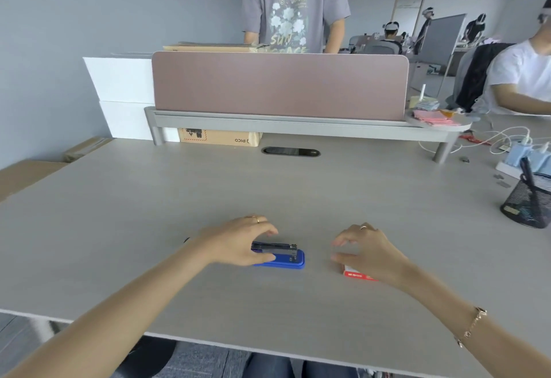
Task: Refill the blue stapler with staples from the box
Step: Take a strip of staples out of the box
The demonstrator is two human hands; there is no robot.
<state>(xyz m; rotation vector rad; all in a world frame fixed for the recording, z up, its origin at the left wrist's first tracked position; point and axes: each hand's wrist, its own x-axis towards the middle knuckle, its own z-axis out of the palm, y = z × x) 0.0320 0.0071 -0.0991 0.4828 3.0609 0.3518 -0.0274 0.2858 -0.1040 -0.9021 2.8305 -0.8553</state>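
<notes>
"PICO" printed upside down on cardboard box under far shelf; white print on red staple box illegible. Pink divider panel at far edge of desk; mesh pen cup far right. Blue stapler near centre, lying flat, left end under left hand, fingers spread, clamping nothing. Right hand likewise spread, hovering over staple box, well apart from stapler.
</notes>
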